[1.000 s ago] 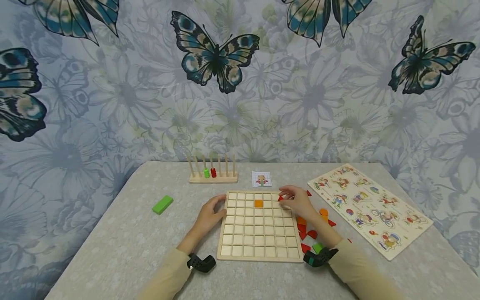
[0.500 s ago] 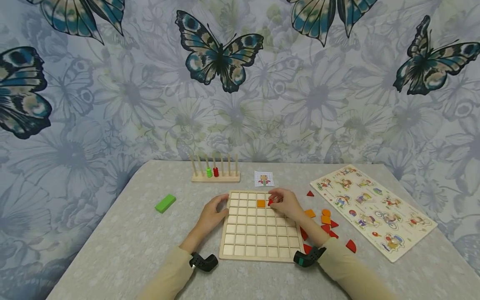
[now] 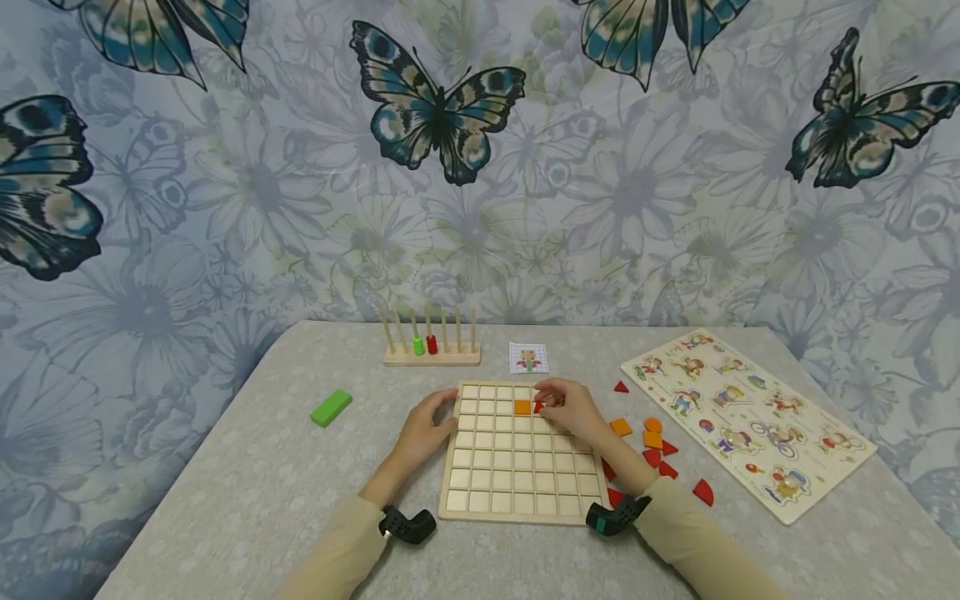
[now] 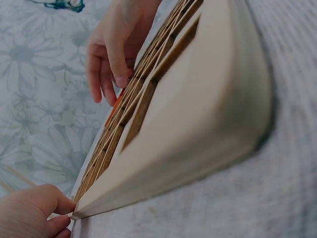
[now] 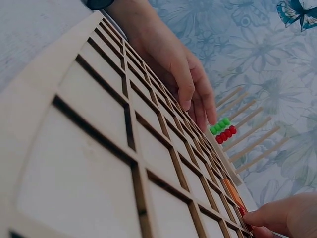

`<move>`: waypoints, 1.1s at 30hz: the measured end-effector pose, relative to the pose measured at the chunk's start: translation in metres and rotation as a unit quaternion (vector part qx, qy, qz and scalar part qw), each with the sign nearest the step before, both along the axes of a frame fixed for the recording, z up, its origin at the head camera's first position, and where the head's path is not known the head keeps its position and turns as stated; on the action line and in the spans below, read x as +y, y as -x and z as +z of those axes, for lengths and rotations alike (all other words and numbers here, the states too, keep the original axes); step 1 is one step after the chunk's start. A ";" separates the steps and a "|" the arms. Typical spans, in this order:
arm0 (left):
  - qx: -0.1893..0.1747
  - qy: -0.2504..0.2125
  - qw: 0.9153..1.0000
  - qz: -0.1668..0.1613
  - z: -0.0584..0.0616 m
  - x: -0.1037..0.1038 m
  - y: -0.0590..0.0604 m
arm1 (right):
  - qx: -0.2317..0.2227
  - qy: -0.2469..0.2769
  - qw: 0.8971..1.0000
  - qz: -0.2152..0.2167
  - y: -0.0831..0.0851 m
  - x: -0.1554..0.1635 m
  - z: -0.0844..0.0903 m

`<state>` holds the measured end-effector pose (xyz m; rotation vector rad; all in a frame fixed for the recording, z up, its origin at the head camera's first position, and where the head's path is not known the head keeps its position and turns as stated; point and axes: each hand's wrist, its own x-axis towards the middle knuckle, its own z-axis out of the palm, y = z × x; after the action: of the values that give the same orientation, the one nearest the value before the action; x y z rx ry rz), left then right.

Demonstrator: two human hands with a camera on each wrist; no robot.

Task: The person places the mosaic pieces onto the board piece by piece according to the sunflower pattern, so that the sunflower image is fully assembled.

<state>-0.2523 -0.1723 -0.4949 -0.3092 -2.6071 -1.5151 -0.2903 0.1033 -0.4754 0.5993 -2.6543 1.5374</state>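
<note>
A wooden grid board point(image 3: 517, 492) lies on the table in front of me. An orange square tile point(image 3: 522, 407) sits in one cell of its second row. My right hand point(image 3: 564, 406) pinches a small red piece point(image 3: 537, 407) at the cell just right of the orange tile; the red piece point(image 5: 242, 211) also shows at my fingertips in the right wrist view. My left hand point(image 3: 429, 427) rests on the board's left edge, fingers curled over the rim point(image 5: 190, 89). The left wrist view looks along the board's edge point(image 4: 198, 124) toward the right hand point(image 4: 111, 49).
Loose red and orange pieces point(image 3: 651, 440) lie right of the board. A picture puzzle board point(image 3: 746, 417) is at far right. A peg rack with green and red rings point(image 3: 431, 343), a small pattern card point(image 3: 528, 357) and a green block point(image 3: 331, 407) lie further back and left.
My right hand carried the red piece leftward from the board's upper right to the cell beside the orange tile. The left hand stayed on the board's left edge.
</note>
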 end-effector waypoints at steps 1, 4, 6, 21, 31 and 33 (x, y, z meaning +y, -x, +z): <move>0.001 0.001 1.000 0.000 0.000 0.000 0.000 | 0.000 0.000 1.000 0.001 0.000 0.000 0.000; 0.005 0.003 1.000 0.001 -0.001 0.000 0.001 | 0.005 -0.005 1.000 0.002 0.000 0.002 0.001; 0.007 0.003 1.000 0.001 -0.001 0.000 0.002 | 0.011 -0.005 1.000 -0.002 0.001 0.005 0.002; 0.015 0.006 1.000 -0.003 -0.003 -0.001 0.003 | 0.067 -0.010 0.992 -0.108 0.017 0.072 0.009; 0.008 0.003 1.000 -0.001 -0.001 0.000 0.004 | 0.045 -0.046 0.987 -0.150 0.027 0.101 -0.001; 0.007 0.002 1.000 -0.002 -0.001 0.000 0.004 | 0.049 -0.043 0.987 -0.149 0.028 0.104 -0.004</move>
<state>-0.2559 -0.1723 -0.4958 -0.3248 -2.5994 -1.5043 -0.3179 0.2073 -0.4798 0.2548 -2.6010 1.2852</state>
